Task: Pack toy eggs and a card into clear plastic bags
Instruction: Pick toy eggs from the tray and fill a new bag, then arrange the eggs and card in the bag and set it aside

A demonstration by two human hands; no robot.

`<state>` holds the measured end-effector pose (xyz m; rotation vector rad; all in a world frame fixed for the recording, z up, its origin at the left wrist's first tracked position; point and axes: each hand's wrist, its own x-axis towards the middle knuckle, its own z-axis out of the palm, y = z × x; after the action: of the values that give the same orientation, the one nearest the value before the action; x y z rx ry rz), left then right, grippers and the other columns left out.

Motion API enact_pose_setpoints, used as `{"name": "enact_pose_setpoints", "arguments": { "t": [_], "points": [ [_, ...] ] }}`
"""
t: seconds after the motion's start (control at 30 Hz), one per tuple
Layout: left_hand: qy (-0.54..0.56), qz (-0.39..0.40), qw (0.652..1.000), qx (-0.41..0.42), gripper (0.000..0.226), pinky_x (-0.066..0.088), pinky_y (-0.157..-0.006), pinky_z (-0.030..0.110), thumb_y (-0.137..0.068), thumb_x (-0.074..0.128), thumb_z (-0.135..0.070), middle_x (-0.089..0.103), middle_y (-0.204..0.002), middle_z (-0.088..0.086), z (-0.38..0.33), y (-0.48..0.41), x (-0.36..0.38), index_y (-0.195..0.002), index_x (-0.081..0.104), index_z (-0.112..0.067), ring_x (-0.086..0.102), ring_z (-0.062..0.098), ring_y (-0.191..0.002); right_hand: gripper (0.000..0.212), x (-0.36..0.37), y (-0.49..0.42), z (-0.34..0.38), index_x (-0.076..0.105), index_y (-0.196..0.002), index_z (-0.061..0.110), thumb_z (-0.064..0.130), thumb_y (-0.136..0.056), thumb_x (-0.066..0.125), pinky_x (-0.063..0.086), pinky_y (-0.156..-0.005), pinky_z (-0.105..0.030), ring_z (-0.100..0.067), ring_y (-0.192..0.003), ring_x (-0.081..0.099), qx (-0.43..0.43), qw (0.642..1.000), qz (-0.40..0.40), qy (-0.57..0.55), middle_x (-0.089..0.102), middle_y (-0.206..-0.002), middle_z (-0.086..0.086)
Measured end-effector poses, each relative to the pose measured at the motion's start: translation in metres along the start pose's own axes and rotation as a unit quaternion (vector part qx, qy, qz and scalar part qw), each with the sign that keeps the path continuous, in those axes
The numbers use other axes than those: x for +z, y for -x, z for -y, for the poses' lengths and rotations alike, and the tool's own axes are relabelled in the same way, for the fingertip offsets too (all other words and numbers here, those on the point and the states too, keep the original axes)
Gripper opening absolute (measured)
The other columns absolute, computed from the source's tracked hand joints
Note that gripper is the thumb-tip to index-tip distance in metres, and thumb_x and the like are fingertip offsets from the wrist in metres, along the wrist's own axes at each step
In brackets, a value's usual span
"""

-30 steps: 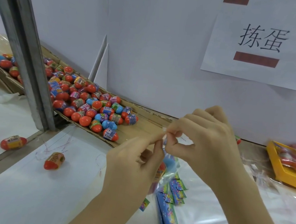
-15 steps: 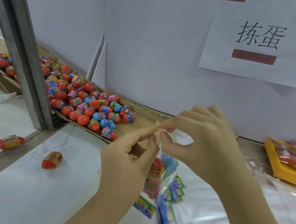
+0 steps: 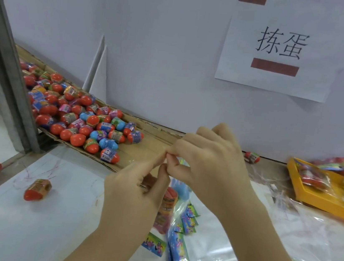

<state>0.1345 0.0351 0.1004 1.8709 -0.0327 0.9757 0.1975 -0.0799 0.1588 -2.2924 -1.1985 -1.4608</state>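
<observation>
The left hand and right hand both pinch the mouth of the clear bag, which hangs under them holding toy eggs. The film seems thin and slippery, so the top edge is probably the best hold.

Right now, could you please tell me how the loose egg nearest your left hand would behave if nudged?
The egg lies on its rounded side, so it would probably roll. Its glossy surface may slip when pinched; small and plastic-looking, it seems light.

bag | eggs inside come into view | below left hand
</observation>
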Motion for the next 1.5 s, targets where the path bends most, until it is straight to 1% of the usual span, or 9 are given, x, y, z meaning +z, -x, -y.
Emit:
{"name": "enact_pose_setpoints", "arguments": {
  "t": [0.2, 0.43, 0.63, 0.8, 1.03, 1.13, 1.23, 1.4, 1.5],
  "points": [
    [-0.027, -0.012, 0.999, 0.020, 0.025, 0.040, -0.051, 0.009, -0.083, 0.066, -0.016, 0.057, -0.057, -0.009, -0.002, -0.001, 0.001, -0.107, 0.074, -0.019, 0.053, 0.003, -0.057, 0.018, 0.004, 0.002, -0.003, 0.062, -0.055, 0.014, 0.007, -0.073, 0.062, 0.042, -0.057, -0.032, -0.022, -0.049, 0.051, 0.001, 1.000, -0.021, -0.019, 0.056, -0.053, 0.002],
    [0.060, -0.024, 0.997, -0.048, 0.028, 0.050, -0.052, 0.018, -0.086, 0.071, -0.014, 0.068, -0.063, -0.010, -0.003, -0.007, -0.005, -0.080, 0.074, -0.041, 0.059, 0.007, -0.053, 0.007, -0.006, 0.004, -0.018, 0.064, -0.062, 0.009, 0.005, -0.067, 0.066, 0.038, -0.063, -0.035, -0.019, -0.049, 0.049, 0.111, 0.984, -0.025, -0.138, 0.058, -0.060, 0.004],
    [0.189, -0.075, 0.958, -0.203, 0.028, 0.048, -0.048, 0.010, -0.086, 0.065, -0.001, 0.075, -0.073, -0.008, 0.013, -0.030, -0.015, -0.081, 0.074, -0.027, 0.061, -0.001, -0.053, 0.004, 0.002, 0.019, -0.050, 0.065, -0.066, 0.013, 0.010, -0.070, 0.065, 0.031, -0.054, -0.008, -0.001, -0.049, 0.046, 0.338, 0.893, -0.087, -0.283, 0.054, -0.054, 0.017],
    [0.173, -0.089, 0.955, -0.226, 0.024, 0.051, -0.052, 0.013, -0.087, 0.066, -0.003, 0.074, -0.072, -0.006, 0.031, -0.041, -0.021, -0.080, 0.075, -0.024, 0.063, 0.001, -0.056, 0.008, 0.023, 0.041, -0.069, 0.067, -0.067, 0.017, 0.018, -0.075, 0.066, 0.038, -0.051, -0.029, -0.012, -0.048, 0.046, 0.450, 0.840, -0.065, -0.296, 0.059, -0.053, -0.001],
    [0.109, -0.147, 0.956, -0.231, 0.022, 0.058, -0.057, 0.023, -0.087, 0.068, -0.008, 0.074, -0.075, -0.013, 0.045, -0.048, -0.030, -0.083, 0.073, -0.029, 0.069, 0.005, -0.063, 0.021, 0.051, 0.066, -0.066, 0.064, -0.061, 0.023, 0.009, -0.075, 0.069, 0.042, -0.055, -0.027, -0.013, -0.052, 0.052, 0.516, 0.810, -0.020, -0.277, 0.059, -0.053, 0.014],
    [0.106, -0.180, 0.950, -0.234, 0.019, 0.060, -0.062, 0.028, -0.088, 0.067, -0.012, 0.074, -0.077, -0.016, 0.049, -0.053, -0.039, -0.087, 0.073, -0.030, 0.070, 0.003, -0.067, 0.013, 0.050, 0.080, -0.074, 0.067, -0.071, 0.025, 0.018, -0.082, 0.066, 0.047, -0.063, -0.028, -0.010, -0.064, 0.058, 0.457, 0.849, 0.205, -0.169, 0.066, -0.071, 0.013],
    [0.103, -0.184, 0.948, -0.238, 0.016, 0.058, -0.059, 0.025, -0.089, 0.067, -0.013, 0.072, -0.075, -0.020, 0.049, -0.054, -0.038, -0.092, 0.073, -0.027, 0.068, -0.004, -0.066, 0.015, 0.044, 0.079, -0.079, 0.071, -0.089, 0.025, 0.021, -0.088, 0.057, 0.054, -0.074, -0.031, -0.015, -0.086, 0.064, 0.367, 0.818, 0.440, -0.060, 0.071, -0.094, 0.009],
    [0.108, -0.162, 0.953, -0.231, 0.022, 0.058, -0.059, 0.022, -0.088, 0.067, -0.012, 0.074, -0.077, -0.016, 0.047, -0.051, -0.035, -0.085, 0.072, -0.033, 0.067, 0.000, -0.061, 0.040, 0.016, 0.063, -0.091, 0.058, -0.126, 0.024, 0.007, -0.091, 0.046, 0.049, -0.092, -0.035, -0.023, -0.106, 0.060, 0.341, 0.746, 0.571, 0.014, 0.059, -0.126, -0.002],
    [0.118, -0.151, 0.955, -0.226, 0.025, 0.058, -0.061, 0.023, -0.088, 0.067, -0.010, 0.074, -0.077, -0.013, 0.044, -0.050, -0.033, -0.083, 0.072, -0.033, 0.067, 0.002, -0.061, 0.014, -0.009, 0.057, -0.106, 0.056, -0.091, 0.021, 0.008, -0.088, 0.050, 0.046, -0.069, -0.025, -0.018, -0.084, 0.059, 0.323, 0.739, 0.588, 0.068, 0.060, -0.099, -0.004]
  ]
}}
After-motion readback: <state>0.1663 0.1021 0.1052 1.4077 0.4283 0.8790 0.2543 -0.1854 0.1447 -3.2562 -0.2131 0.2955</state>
